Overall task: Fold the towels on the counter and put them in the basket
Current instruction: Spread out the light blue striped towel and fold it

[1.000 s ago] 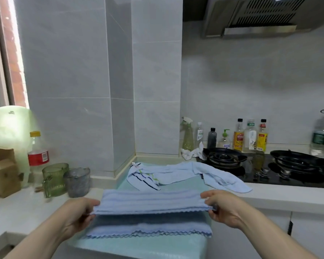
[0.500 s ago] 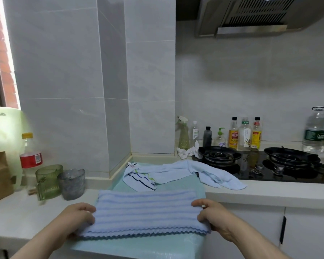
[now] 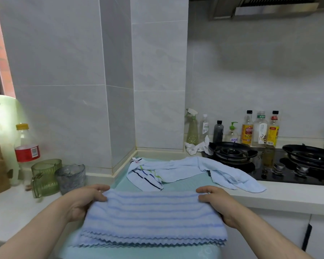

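The pale counter [image 3: 292, 196] runs across the lower half of the frame, with a green mat [image 3: 183, 185] laid on it at the centre and a black hob [image 3: 266, 168] with two burners at the right. The striped blue towel [image 3: 153, 219], folded into layers with its zigzag hems stacked toward me, spans the near part of the mat between my two grips. My left grip [image 3: 82, 200] pinches its far left corner and my right grip [image 3: 217, 204] pinches its far right corner. Each thumb lies on top and the fingers are curled under the cloth, so the towel hangs from the grips toward the bottom of the frame. Half a second ago it lay flat on the mat with my grips resting at its ends; now its far edge is raised and the ends drape over my palms. That makes two towels in all: the second towel [image 3: 187, 170], pale blue with dark stripes at one end, lies unfolded just beyond, trailing from the mat onto the counter beside the hob. Behind the hob stand seven bottles [image 3: 247, 128] in a row, and at the left are one red-labelled bottle [image 3: 26, 146] and two glass cups [image 3: 45, 176].
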A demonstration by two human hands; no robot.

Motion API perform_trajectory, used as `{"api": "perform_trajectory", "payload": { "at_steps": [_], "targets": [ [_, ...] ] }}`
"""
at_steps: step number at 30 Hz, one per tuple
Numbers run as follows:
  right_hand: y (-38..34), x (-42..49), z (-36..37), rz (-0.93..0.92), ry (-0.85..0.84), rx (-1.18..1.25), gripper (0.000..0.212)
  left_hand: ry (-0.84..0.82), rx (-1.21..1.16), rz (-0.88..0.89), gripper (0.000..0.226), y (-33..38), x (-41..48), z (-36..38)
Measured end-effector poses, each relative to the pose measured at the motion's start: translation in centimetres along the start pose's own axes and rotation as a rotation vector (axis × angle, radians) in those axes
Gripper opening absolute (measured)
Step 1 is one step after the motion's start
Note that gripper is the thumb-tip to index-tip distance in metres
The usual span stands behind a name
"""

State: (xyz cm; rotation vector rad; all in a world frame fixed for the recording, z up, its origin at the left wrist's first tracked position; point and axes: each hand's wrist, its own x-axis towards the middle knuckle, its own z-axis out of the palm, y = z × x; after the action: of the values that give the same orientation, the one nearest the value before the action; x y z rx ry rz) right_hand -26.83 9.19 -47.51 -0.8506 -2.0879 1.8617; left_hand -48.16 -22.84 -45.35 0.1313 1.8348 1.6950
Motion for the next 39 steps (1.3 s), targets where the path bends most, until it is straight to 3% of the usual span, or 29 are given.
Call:
{"api": "perform_trajectory", "payload": {
  "at_steps": [5,10,15,20,22,25,27,30,34,39],
  "targets": [
    [0.6,0.7,-0.4,-0.009,0.003,-0.004,0.028,-0.062,-0.009,-0.005,0.055,0.7,0.4,-0.1],
    [1.0,0.5,-0.5,-0.013,-0.011,0.034,0.031,-0.048,-0.052,0.009,0.043,0.9,0.6,0.6],
    [1.1,0.6,-0.3,-0.012,-0.005,0.046,0.036,0.032,-0.217,-0.013,0.05,0.1,1.1,0.5],
    [1.4,1.0,0.1,-0.042,-0.037,0.025,0.046,0.17,-0.316,0.118,0.044,-1.1,1.3,1.0],
    [1.6,1.2,0.1,-0.059,-0.039,-0.026,0.051,0.24,-0.196,0.185,0.044,-1.6,1.4,1.2],
    [1.6,1.0,0.0,-0.075,-0.01,-0.049,0.049,0.373,0.301,0.336,0.051,-2.1,1.2,1.4],
    [1.7,0.8,-0.2,-0.083,0.016,-0.044,0.047,0.36,0.484,0.331,0.06,-2.1,1.0,1.6],
    [1.9,0.6,-0.4,-0.086,0.049,-0.055,0.04,0.286,0.466,0.206,0.06,-1.6,0.4,1.1],
    [2.2,0.1,-0.6,-0.09,0.074,0.003,0.035,0.402,0.372,0.216,0.058,-1.4,-1.1,0.2],
    [2.6,-2.9,-0.9,-0.113,-0.029,-0.067,0.045,0.249,0.416,0.165,0.048,-2.2,-3.2,0.2]
  ]
}}
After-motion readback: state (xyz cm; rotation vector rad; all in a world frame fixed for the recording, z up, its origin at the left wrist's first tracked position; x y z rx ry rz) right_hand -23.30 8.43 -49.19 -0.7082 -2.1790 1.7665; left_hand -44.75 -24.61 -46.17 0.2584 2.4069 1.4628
